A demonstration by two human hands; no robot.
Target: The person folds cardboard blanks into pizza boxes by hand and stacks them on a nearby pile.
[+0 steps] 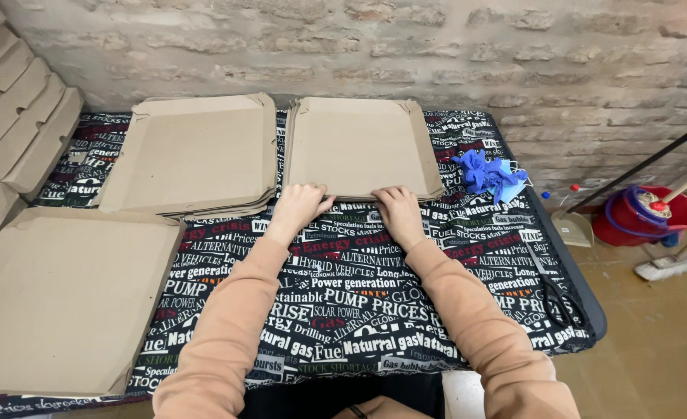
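Currently both hands on near edge of right cardboard stack [357,147]: left hand [297,206] and right hand [396,211] flat, fingers curled under rim, likely for lifting top sheet. Second stack [192,155] just beside.

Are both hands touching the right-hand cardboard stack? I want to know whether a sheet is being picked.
Touching. The head view shows the left hand and right hand with fingertips on the near edge of the right cardboard stack.
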